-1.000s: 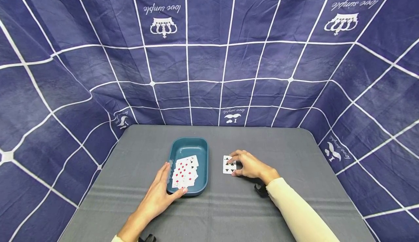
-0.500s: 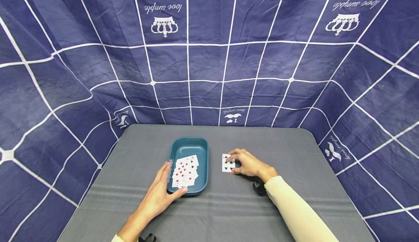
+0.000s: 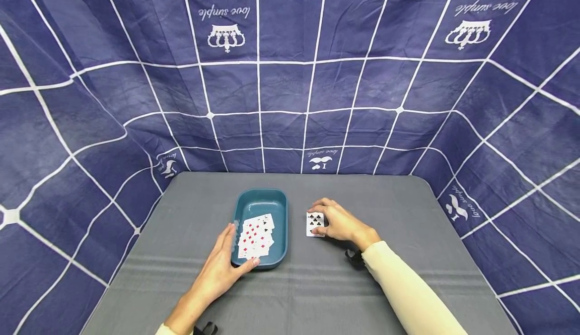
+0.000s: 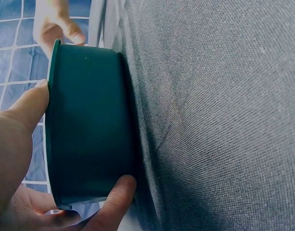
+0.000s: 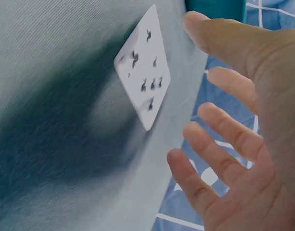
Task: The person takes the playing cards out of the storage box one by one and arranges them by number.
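My left hand holds the near-left corner of a teal tray. In the left wrist view its thumb lies at the rim and its fingers bend along the outer wall. Several playing cards lie overlapping, face up, inside the tray. To the tray's right, a club playing card rests face up on the table. My right hand hovers at that card, thumb and fingers spread. The right wrist view shows a gap between those fingers and the card.
A grey cloth covers the table, with creases toward the front. Blue, white-lined curtains hang behind it and on both sides. Dark straps sit at the wrists.
My right hand has shifted a little left and away from me, its fingers spreading from the card. The card sits slightly farther left. My left hand and the tray stay in place.
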The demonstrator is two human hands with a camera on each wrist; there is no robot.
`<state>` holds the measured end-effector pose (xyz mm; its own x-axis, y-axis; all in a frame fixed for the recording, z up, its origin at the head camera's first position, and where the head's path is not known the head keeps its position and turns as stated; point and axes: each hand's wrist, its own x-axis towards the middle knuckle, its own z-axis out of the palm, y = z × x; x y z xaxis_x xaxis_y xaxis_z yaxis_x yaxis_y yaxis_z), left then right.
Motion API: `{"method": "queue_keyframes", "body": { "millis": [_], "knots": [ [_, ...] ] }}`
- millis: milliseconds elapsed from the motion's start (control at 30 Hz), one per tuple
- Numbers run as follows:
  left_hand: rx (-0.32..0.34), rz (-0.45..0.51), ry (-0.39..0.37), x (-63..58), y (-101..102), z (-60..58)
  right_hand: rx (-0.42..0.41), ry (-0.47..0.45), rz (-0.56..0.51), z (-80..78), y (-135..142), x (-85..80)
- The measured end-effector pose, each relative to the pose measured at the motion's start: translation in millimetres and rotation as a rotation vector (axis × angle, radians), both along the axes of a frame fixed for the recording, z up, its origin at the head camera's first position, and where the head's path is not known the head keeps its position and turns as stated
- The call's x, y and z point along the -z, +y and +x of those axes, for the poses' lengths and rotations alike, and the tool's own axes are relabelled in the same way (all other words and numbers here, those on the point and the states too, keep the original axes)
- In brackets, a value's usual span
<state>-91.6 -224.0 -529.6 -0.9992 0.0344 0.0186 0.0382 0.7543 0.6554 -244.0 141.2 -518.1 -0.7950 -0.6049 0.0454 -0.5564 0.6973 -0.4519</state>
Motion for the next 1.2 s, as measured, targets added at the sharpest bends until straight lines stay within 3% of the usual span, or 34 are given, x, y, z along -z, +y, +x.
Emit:
{"method": "queue_keyframes", "body": {
  "millis": [533,767,1200],
  "knots": [
    [-0.03,0.005,-0.021,2.0,0,-3.0,-0.056,0.121,-0.027,9.7,-55,-26.0],
    [-0.018,-0.003,-0.023,0.3,0,-5.5,-0.106,0.085,-0.024,11.2,-84,-34.4],
    [-0.015,-0.006,0.033,4.5,0,-3.1,-0.147,0.096,0.135,12.9,-143,-38.1]
  ]
}}
